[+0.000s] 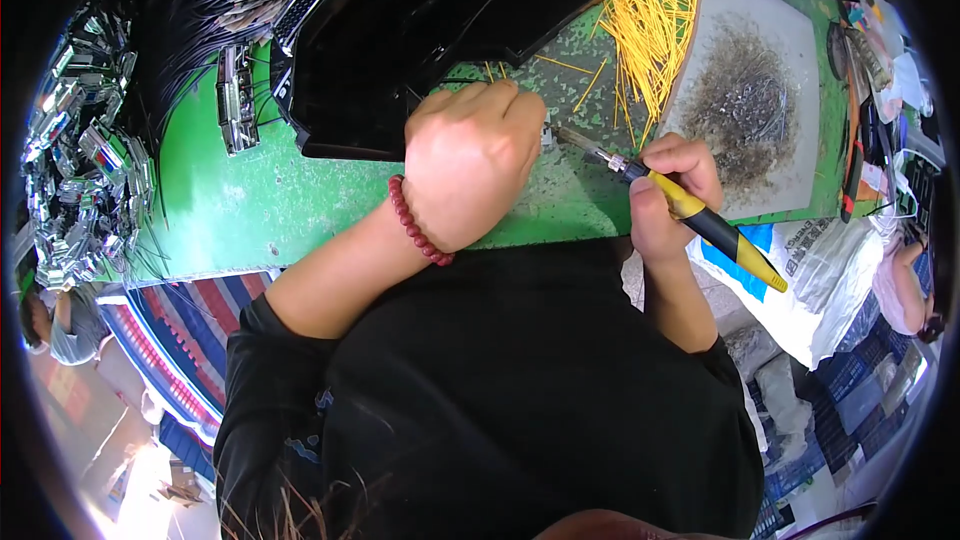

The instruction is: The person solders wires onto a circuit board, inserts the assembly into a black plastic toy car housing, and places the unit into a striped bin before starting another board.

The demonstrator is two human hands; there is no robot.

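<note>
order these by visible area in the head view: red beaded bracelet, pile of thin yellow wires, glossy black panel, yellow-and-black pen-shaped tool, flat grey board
1. Glossy black panel
2. Flat grey board
3. Pile of yellow wires
4. Pen-shaped tool
5. Red beaded bracelet

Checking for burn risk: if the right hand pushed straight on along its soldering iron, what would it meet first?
Led by the soldering iron, the right hand would probably meet the left hand around its fingertips; depth there is unclear.
</note>
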